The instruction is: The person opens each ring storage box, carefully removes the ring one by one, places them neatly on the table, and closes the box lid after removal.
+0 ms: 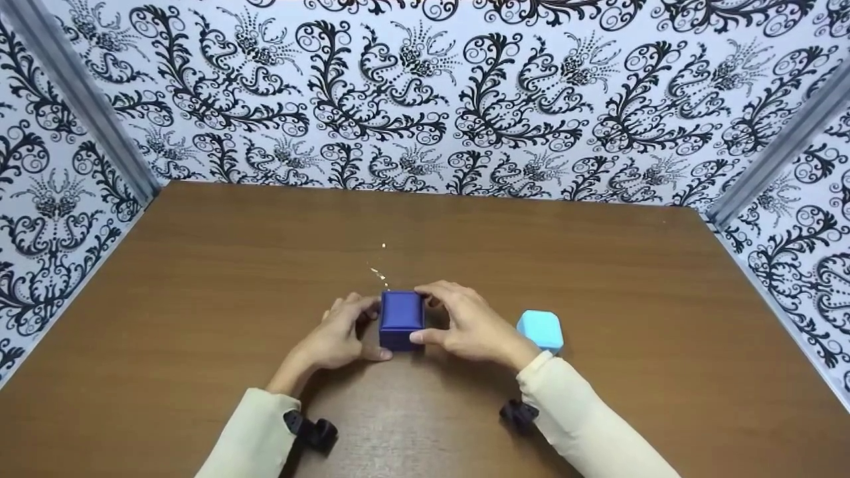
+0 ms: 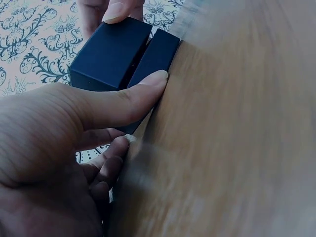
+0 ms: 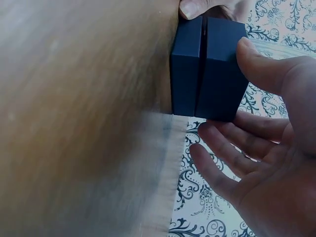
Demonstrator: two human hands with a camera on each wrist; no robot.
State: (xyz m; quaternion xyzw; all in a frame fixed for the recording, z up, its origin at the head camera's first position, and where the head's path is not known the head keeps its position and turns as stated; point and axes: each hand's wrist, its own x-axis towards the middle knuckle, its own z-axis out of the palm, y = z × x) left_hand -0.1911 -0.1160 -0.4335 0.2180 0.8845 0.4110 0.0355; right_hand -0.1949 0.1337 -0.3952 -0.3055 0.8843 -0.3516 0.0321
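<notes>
Below the frame's centre, the blue box [image 1: 401, 320] is gripped in two parts — base [image 1: 397, 340] by the left hand [image 1: 340, 335], presumably for steadiness on the table [image 1: 199, 299], lid [image 1: 402, 308] by the right hand [image 1: 470, 326].

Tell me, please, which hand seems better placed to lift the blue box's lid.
Probably the right hand: its thumb touches the lid of the blue box, while the left hand has its thumb on the base, near the table, and could steady it.
</notes>
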